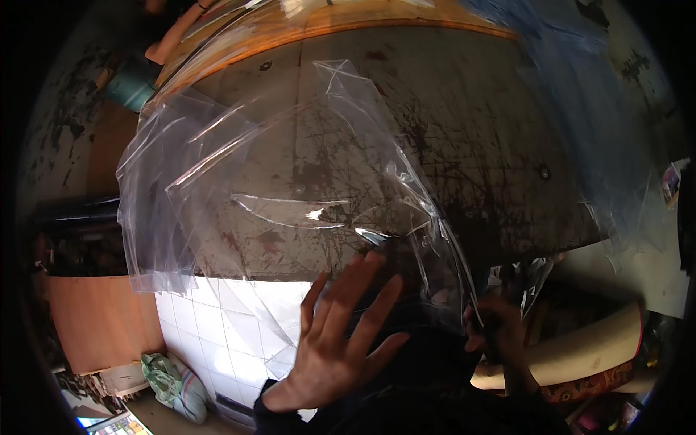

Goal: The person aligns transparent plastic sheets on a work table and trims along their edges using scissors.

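A clear plastic sheet (406, 174) lies across the scratched worktop, creased and shiny, its right edge running down toward my right hand. My left hand (344, 337) is open, fingers spread, over the near part of the sheet by the worktop's front edge; whether the palm presses on it I cannot tell. Down by the sheet's near right corner, my right hand (500, 326) is closed at the plastic's edge. Something dark shows in its fingers, too shadowed to name. More folded clear plastic (163, 188) hangs over the worktop's left side.
The worktop (478, 94) is dark and scored. Bluish plastic sheeting (580, 109) drapes over its right side. At the far left stand a teal container (130, 87) and another person's arm (170, 43). Sacks (174, 380) rest at lower left, a cream roll (580, 344) at lower right.
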`<state>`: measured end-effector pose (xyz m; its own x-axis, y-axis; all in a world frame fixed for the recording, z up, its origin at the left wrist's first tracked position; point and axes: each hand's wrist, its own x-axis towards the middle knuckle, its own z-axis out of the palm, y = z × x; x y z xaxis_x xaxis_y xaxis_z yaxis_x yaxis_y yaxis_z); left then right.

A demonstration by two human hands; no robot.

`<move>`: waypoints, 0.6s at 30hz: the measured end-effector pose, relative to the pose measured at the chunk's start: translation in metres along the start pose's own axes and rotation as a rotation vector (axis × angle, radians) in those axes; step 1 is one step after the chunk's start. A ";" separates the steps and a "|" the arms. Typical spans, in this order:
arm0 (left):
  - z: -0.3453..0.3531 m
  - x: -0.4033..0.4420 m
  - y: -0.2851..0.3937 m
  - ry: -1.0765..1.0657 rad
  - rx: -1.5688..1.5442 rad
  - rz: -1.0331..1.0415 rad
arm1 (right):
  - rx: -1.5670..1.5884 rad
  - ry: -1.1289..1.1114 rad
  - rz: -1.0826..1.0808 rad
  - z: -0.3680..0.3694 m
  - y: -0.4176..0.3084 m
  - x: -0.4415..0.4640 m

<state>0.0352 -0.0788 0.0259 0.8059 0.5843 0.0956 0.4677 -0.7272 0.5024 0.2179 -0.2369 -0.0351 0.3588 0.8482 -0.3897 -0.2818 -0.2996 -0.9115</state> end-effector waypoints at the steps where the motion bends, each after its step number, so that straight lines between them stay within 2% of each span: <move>1: -0.013 -0.002 -0.007 -0.054 0.078 0.058 | -0.022 -0.016 0.028 -0.003 0.001 -0.001; 3: -0.040 0.005 -0.022 -0.141 0.223 0.136 | -0.045 -0.039 0.054 -0.003 0.002 -0.002; 7: -0.072 0.051 -0.029 -0.092 0.393 0.213 | -0.118 -0.046 -0.040 -0.007 0.004 -0.006; 9: -0.074 0.087 -0.029 0.002 0.464 0.518 | -0.162 -0.050 -0.078 -0.006 0.005 -0.009; 10: -0.071 0.106 -0.030 0.009 0.468 0.526 | -0.076 -0.053 -0.050 -0.004 0.004 -0.011; 12: -0.057 0.145 -0.035 -0.073 0.279 0.798 | 0.005 -0.047 -0.034 0.001 0.004 -0.012; 13: -0.054 0.162 -0.036 -0.067 0.277 0.813 | 0.098 -0.011 -0.020 0.005 0.006 -0.014; 15: -0.044 0.191 -0.038 -0.528 0.045 0.818 | 0.249 0.041 0.034 0.006 0.011 -0.019; 16: -0.036 0.202 -0.039 -0.532 0.033 0.835 | 0.249 0.062 0.035 0.004 0.013 -0.022; 18: -0.020 0.218 -0.042 -0.703 -0.302 0.875 | 0.238 0.007 -0.049 0.001 0.016 -0.026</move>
<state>0.1839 0.0863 0.0424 0.8789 -0.4731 0.0607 -0.3776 -0.6125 0.6944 0.2033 -0.2634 -0.0399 0.3831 0.8561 -0.3469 -0.4656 -0.1454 -0.8730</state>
